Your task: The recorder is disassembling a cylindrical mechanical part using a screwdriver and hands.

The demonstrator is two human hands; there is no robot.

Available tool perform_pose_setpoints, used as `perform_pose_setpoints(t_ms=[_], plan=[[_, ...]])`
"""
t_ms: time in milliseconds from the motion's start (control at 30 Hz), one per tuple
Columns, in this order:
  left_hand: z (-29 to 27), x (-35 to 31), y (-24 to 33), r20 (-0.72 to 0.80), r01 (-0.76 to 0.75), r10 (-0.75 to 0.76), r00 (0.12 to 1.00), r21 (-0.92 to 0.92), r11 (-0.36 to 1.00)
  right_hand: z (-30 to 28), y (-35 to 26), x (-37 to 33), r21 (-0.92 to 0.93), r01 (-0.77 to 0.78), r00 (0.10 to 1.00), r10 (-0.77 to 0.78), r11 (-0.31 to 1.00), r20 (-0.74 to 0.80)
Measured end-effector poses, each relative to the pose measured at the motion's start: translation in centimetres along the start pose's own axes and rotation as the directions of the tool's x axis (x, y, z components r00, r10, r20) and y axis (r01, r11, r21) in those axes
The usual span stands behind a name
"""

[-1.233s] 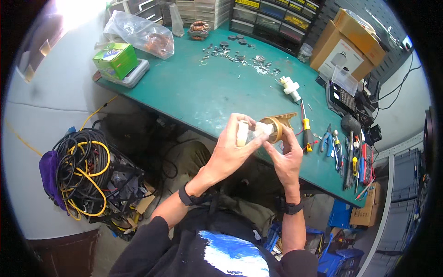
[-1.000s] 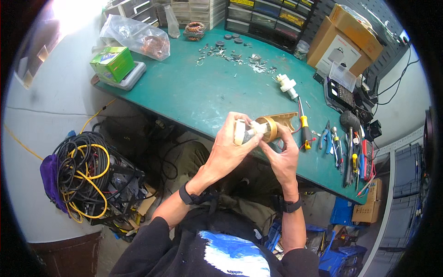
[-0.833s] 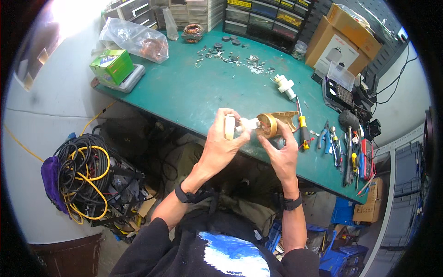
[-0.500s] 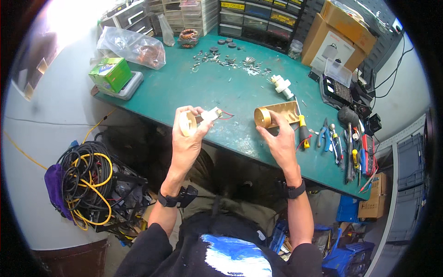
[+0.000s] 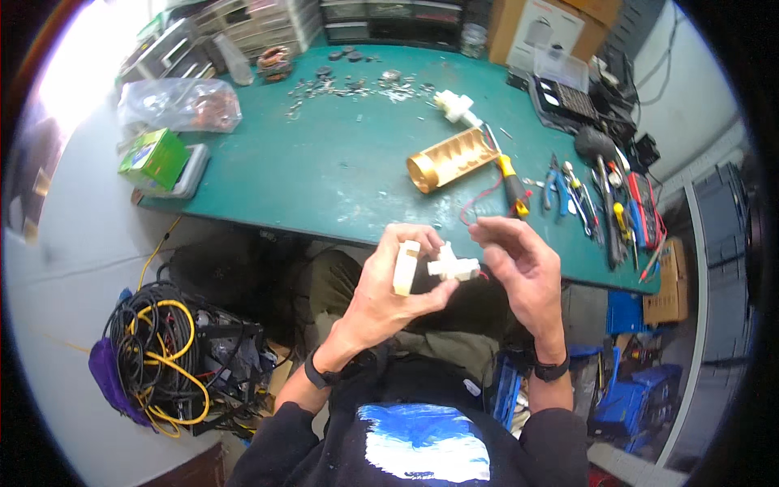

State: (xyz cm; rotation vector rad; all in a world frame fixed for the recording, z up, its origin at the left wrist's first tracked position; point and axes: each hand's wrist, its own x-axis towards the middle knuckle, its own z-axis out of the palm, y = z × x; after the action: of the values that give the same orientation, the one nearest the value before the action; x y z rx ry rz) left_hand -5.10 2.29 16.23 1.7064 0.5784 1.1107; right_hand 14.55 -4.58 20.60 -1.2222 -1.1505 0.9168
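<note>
My left hand (image 5: pixel 375 296) is just off the table's front edge, gripping two pieces at once. One is a cream ring-like plastic piece (image 5: pixel 404 269) against the palm; the other is a small white plastic fitting (image 5: pixel 456 269) between thumb and fingers, with a bit of red wire at its right end. My right hand (image 5: pixel 531 276) hovers beside the fitting, fingers curved, thumb apart, holding nothing. Farther off on the table lies a gold half-open cylinder (image 5: pixel 451 162) with a round end. A yellow-and-black screwdriver (image 5: pixel 513 187) touches or nearly touches its right end.
On the green table (image 5: pixel 324 187) sit a white plastic fitting (image 5: pixel 456 105), metal scraps (image 5: pixel 398 89), pliers (image 5: pixel 556 188), a red meter (image 5: pixel 645 213), a bit case (image 5: pixel 568 101) and a green box (image 5: pixel 154 161). Coiled cables (image 5: pixel 158 349) are piled at the lower left.
My right hand has let go of the gold cylinder and come toward my left. My left hand has brought the cream piece and white fitting nearer my body. The view has shifted.
</note>
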Motion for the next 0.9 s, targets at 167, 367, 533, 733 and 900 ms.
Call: perform_pose_setpoints(t_ms=[167, 367, 533, 733, 900], plan=[[4.1, 0.1, 1.2, 0.303, -0.082, 0.048, 0.952, 0.1, 0.992, -3.1, -0.1, -4.5, -0.401, 0.284, 0.956, -0.29, 0.871, 0.047], [8.2, -0.2, -0.8, 0.408, -0.251, 0.108, 0.907, 0.315, 0.915, -3.9, 3.4, -7.5, -0.344, 0.209, 0.969, -0.241, 0.915, -0.051], [10.4, -0.4, -1.3, 0.477, -0.264, 0.047, 0.878, 0.4, 0.878, -5.1, 4.5, -9.3, -0.283, 0.153, 0.968, -0.201, 0.947, -0.147], [11.8, -0.7, -1.9, 0.432, -0.156, -0.054, 0.9, 0.436, 0.886, -7.3, 5.4, -11.3, -0.212, 0.037, 0.951, -0.1, 0.977, -0.293], [10.0, -0.5, -3.4, 0.38, -0.027, -0.103, 0.919, 0.321, 0.947, -14.0, 7.1, -17.7, 0.015, 0.041, 0.789, -0.023, 0.999, -0.614]])
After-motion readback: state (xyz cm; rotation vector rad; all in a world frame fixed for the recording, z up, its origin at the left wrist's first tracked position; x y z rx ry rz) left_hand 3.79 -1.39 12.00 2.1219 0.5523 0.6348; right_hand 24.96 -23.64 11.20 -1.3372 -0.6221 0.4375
